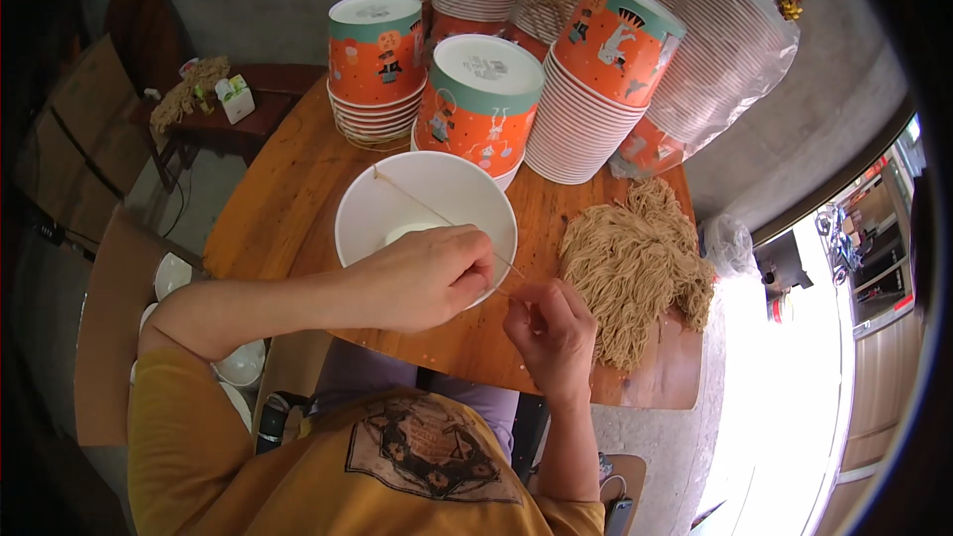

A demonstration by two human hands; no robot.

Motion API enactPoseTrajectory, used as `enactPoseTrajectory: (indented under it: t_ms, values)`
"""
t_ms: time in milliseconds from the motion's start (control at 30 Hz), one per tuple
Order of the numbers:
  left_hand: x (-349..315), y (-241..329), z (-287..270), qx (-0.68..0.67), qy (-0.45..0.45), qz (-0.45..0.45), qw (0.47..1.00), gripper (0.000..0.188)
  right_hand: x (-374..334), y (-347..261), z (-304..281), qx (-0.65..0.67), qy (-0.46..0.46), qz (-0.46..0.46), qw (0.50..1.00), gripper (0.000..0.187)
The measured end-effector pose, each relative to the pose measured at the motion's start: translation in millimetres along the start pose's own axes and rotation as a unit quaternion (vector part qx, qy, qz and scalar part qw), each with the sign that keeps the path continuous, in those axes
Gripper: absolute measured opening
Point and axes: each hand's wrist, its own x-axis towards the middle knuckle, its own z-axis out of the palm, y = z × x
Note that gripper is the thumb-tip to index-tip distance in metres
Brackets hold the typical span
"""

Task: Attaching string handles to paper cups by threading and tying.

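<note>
A white paper bucket (359, 228) stands mouth up on the table in front of me. A thin tan string (417, 201) runs from its far left rim across the opening toward its near right side. My left hand (432, 278) is over the bucket's near part, its fingers closed on the string. Just right of the rim, my right hand (554, 333) pinches the string's other end with bent fingers. The fingertips are partly hidden, so the exact grip does not show. To the right of my right hand lies a thick bundle of tan strings (625, 273).
Upside-down stacks of orange-and-green paper buckets (486, 114) rise at the table's (288, 208) back. Behind them lean tall plastic-wrapped stacks (730, 50). A cardboard box (109, 328) with white buckets (241, 365) sits at my left. A dark red bench (273, 81) is at the far left.
</note>
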Motion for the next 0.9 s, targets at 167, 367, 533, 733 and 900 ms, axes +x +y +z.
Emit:
enactPoseTrajectory:
  t_ms: [167,367,533,733,900]
  values:
    - [-2.4,-2.9,-6.8,-0.009,0.023,-0.018,1.0,0.01,-5.5,2.3,-4.6,0.019,-0.007,0.048,0.999,0.014]
    - [-6.1,1.5,-8.8,-0.034,0.015,-0.023,0.999,0.017,-0.2,-2.3,-10.5,0.071,-0.008,0.063,0.995,0.012]
    - [-25.6,10.7,-11.4,0.092,-0.072,-0.006,0.993,0.03,26.7,-7.3,-17.8,0.056,-0.008,0.0,0.998,0.013]
    - [-56.0,10.4,-12.2,0.208,-0.01,0.129,0.97,0.011,63.3,-17.7,-8.6,0.065,-0.139,-0.083,0.985,0.008]
    - [-62.0,-6.9,-29.0,0.251,0.051,0.176,0.951,0.016,74.8,-24.4,6.5,0.004,-0.238,-0.068,0.969,0.008]
